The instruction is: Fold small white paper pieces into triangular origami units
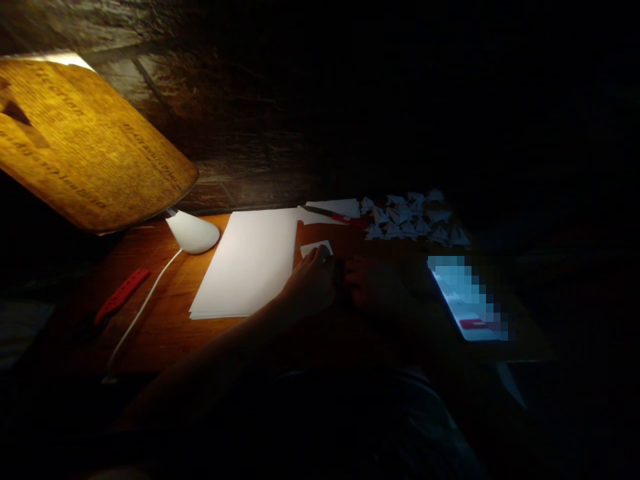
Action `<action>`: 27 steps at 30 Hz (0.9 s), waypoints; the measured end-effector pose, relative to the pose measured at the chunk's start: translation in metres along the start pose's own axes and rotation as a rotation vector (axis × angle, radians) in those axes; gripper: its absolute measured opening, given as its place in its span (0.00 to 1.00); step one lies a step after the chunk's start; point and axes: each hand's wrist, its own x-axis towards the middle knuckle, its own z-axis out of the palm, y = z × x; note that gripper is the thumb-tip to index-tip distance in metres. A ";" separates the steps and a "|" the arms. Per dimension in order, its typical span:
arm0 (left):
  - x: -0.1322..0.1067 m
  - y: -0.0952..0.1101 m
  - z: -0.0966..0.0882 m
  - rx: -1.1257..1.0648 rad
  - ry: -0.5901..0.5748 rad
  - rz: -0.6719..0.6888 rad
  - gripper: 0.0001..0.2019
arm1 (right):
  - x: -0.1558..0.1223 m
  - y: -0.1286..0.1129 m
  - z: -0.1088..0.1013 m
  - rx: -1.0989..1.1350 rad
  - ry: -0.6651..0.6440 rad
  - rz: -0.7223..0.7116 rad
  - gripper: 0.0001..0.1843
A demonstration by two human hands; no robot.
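Note:
In the middle of the wooden table, my left hand (pixel 314 275) has its fingers bent over a small folded piece of white paper (pixel 317 249). Part of this paper shows beyond the fingertips; the rest is hidden under the hand. Close by on the right, my right hand (pixel 369 283) lies in deep shadow with its fingers curled toward the left one. What it may hold is too dark to make out. A stack of white paper sheets (pixel 250 260) lies just left of my left hand.
Behind my hands, a knife with a red handle (pixel 345 219) rests on smaller paper pieces (pixel 333 207). Several folded paper shapes (pixel 405 217) cluster at the back right. A lit phone (pixel 465 300) lies right, a lamp (pixel 195 233) and red-handled tool (pixel 123 293) left.

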 end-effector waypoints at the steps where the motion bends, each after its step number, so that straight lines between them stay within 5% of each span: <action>1: 0.001 -0.001 0.000 -0.001 0.012 0.001 0.16 | 0.000 -0.001 -0.001 -0.003 -0.004 0.004 0.13; 7: 0.009 -0.007 -0.001 0.017 0.014 -0.017 0.14 | 0.000 -0.002 -0.001 -0.019 -0.013 0.010 0.13; 18: 0.020 -0.026 0.010 0.002 0.115 -0.019 0.27 | -0.001 -0.004 -0.005 -0.025 -0.017 0.000 0.13; 27: 0.023 -0.027 0.009 0.024 0.129 -0.045 0.22 | 0.000 -0.002 0.000 0.004 0.008 -0.009 0.13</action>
